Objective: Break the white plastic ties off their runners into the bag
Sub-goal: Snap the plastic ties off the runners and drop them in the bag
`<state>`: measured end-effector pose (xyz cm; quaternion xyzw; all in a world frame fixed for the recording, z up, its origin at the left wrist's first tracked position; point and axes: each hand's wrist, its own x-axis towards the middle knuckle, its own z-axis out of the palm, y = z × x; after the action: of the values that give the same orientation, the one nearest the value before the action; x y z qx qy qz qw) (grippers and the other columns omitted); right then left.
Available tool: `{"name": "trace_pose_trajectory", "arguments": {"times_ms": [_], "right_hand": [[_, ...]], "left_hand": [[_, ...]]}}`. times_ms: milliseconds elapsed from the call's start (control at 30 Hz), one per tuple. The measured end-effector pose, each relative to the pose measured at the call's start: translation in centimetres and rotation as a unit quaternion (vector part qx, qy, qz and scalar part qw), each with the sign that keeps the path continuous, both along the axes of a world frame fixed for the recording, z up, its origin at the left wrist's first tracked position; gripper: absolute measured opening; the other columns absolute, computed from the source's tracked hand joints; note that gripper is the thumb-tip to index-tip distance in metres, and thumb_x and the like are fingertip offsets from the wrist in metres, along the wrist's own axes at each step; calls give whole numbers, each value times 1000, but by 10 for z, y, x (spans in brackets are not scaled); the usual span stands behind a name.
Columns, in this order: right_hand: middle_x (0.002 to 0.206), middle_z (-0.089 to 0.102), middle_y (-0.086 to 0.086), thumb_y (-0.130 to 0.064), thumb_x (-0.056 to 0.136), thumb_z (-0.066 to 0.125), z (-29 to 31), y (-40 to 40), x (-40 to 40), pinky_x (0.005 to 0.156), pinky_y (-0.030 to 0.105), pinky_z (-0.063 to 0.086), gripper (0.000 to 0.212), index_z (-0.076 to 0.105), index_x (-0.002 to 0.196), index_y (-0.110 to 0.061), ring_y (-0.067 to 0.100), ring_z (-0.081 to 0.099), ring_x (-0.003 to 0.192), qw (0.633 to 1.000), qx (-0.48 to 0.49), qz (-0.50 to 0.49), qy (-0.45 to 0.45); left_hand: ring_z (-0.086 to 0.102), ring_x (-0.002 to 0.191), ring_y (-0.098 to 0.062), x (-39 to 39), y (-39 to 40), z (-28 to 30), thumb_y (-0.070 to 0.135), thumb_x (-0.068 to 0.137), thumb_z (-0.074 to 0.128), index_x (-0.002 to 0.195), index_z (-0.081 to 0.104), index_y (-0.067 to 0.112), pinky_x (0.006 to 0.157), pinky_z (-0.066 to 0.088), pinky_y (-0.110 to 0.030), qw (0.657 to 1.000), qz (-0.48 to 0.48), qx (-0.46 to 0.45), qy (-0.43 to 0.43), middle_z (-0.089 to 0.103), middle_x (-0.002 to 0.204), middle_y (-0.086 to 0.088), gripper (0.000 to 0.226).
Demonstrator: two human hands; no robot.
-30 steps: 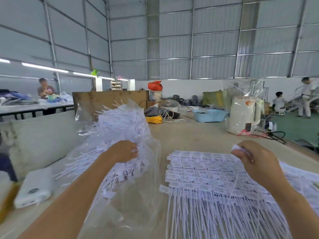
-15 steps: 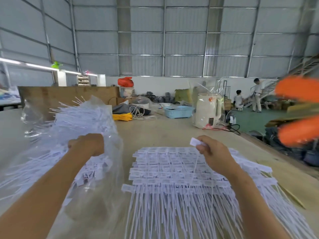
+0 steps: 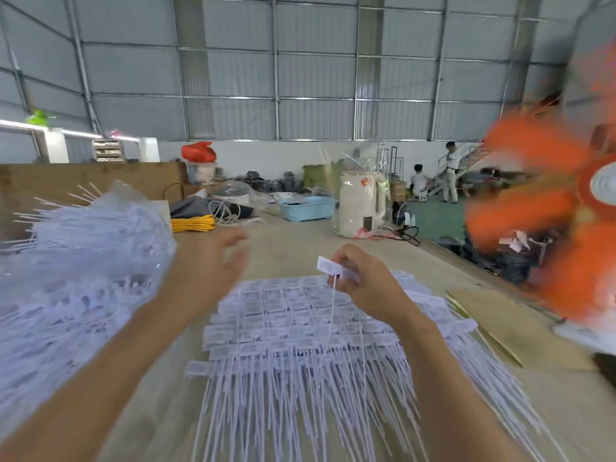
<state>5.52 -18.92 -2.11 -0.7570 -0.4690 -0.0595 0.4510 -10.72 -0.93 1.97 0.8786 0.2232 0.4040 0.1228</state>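
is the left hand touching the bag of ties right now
Apart. The head view shows the left hand open in mid-air, bare table visible between its fingers and the bag on its left.

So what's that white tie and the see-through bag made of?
The tie looks like thin matte white plastic: its long tail hangs bendy from the right hand. The bag seems thin clear plastic film, glossy and crinkled, with ties showing through.
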Motion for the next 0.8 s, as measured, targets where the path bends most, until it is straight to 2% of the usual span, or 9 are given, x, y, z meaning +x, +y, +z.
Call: {"name": "trace_pose_trajectory", "arguments": {"times_ms": [133,200,267,367,433,533,633,700,800], "right_hand": [[88,65,-4,12,81,57,-1,4,-6,77,17,47,33,53,90,-19,9,61,87,998,36,27,-43],[82,61,-7,15,78,56,-3,4,-5,68,13,43,32,55,91,-15,8,57,79,997,34,23,-72],[84,61,-2,8,79,61,-5,3,0,69,27,44,29,56,99,-13,17,57,80,997,4,-9,-80],[92,57,-4,-37,78,73,-7,-4,8,75,32,45,49,47,116,-19,17,55,84,993,-70,-80,-45],[107,60,-4,-72,67,59,-4,-17,14,90,40,46,74,42,123,-25,19,58,99,978,-153,-142,-24],[112,62,-7,-90,51,36,3,-36,21,99,48,39,89,46,119,-33,18,57,106,954,-194,-226,-42],[87,61,-16,-75,71,51,7,-41,28,88,39,45,55,56,107,-34,9,57,86,962,-94,-250,-61],[75,59,-14,-43,86,61,7,-39,29,73,29,45,26,65,104,-25,7,54,69,970,10,-240,-32],[92,68,-2,-24,93,55,3,-28,27,75,29,46,19,67,107,-19,12,56,74,967,23,-250,-34]], "left_hand": [[65,91,-13,48,-64,-18,71,75,46,116,59,18,81,55,-32,946,-221,-223,82,64,106,4,68],[69,67,-12,67,-66,-31,58,85,53,97,67,12,63,58,-26,919,-250,-297,64,70,88,-2,49],[65,49,-11,79,-63,-44,31,95,55,80,70,9,47,52,-21,909,-256,-329,-4,71,68,-5,31],[60,42,-11,83,-52,-57,15,97,53,66,67,9,43,47,-19,894,-272,-348,-82,66,52,-2,35],[58,41,-11,81,-47,-55,13,96,52,68,67,7,42,46,-19,866,-283,-391,-131,65,51,-3,33],[52,36,-4,76,-32,-38,11,97,48,64,64,8,37,42,-13,720,-294,-573,-257,59,45,3,36],[38,28,0,67,-15,-15,17,99,34,37,51,12,32,31,-8,588,-386,-654,-281,41,36,8,65],[38,28,-1,59,-12,-8,18,96,39,38,55,12,29,30,-9,596,-407,-653,-230,43,38,6,60],[46,32,-10,53,-10,-18,16,94,49,57,62,9,33,36,-14,789,-298,-527,-107,56,45,-2,39]]}}
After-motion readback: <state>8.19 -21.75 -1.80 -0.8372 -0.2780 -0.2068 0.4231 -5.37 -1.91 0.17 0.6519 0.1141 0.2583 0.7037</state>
